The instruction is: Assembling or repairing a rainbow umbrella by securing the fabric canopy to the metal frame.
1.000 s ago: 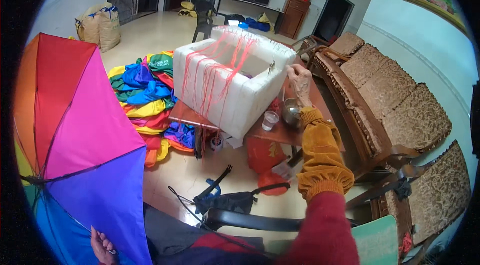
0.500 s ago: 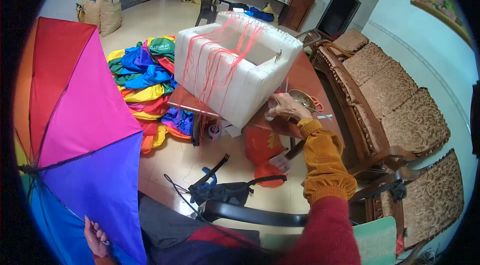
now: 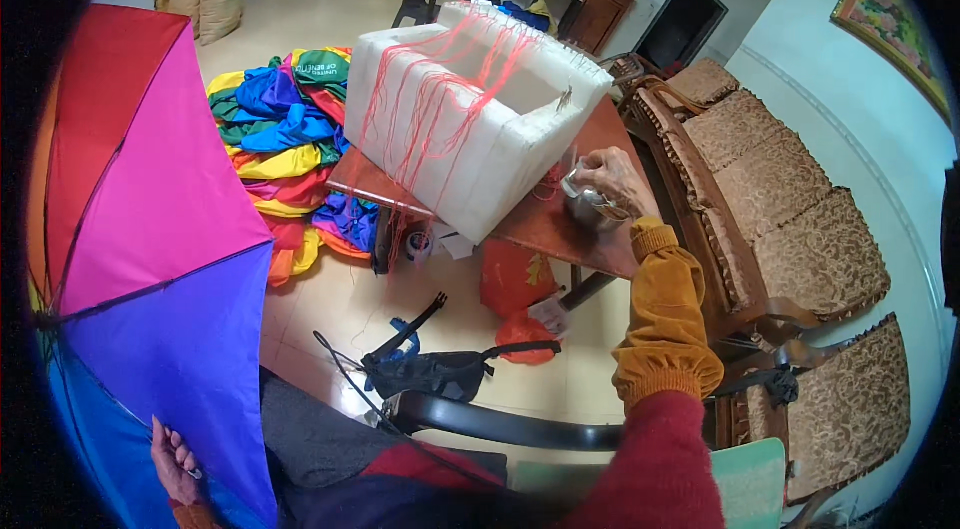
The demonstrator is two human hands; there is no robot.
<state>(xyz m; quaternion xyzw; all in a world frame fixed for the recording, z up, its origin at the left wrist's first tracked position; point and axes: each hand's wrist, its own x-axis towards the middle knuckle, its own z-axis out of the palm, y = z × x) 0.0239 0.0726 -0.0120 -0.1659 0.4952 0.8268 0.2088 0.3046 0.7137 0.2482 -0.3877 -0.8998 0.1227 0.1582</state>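
Umbrella [image 3: 165,179], multicolour, open, is L of & nearer than the white foam box [image 3: 525,164]. L hand [image 3: 175,459] has fingers curled shut on its lower edge; can't tell if cloth or rib. R hand [image 3: 615,177], just R of box, has fingers closed on a clear cup [image 3: 574,179], by a metal bowl [image 3: 596,216]. Table [image 3: 535,237] under box; cloth pile [image 3: 285,134] L of box.

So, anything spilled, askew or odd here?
No spill shows. Slightly untidy: red threads straggle over the white foam box, some dangling below the tabletop, and a black bag lies on the floor, straps splayed.
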